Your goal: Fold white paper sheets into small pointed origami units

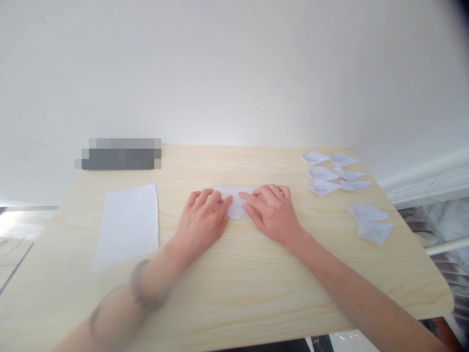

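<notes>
Forearms (351, 278), two, bare, entering from the near edge; dark beaded bracelet (141, 288) at the left wrist.
Left hand (203, 217), one: palm down, fingers loosely curled, index fingertip on the paper; whether the thumb pinches it cannot be told.
Right hand (274, 215), one: index finger extended and thumb just beside it, both upon the paper; any grip from beneath, hidden.
Folded paper (236, 212), one, white: on the table (234, 293) between the hands, far edge straight, near end tapered with blunt corners.
Handling note: this appears to be a creasing step; best done with edges matched first, one hand anchoring while the other presses outward from the middle, lightly, lest the paper skew.
White sheet (128, 225), apparently unfolded: left of the left hand.
Pointed paper pieces (324, 187), six: beyond and right of the right hand.
Similar pair (373, 232): right of the right hand, nearer.
Dark object (120, 157), pixelated, unidentifiable: beyond the left hand, leftward.
</notes>
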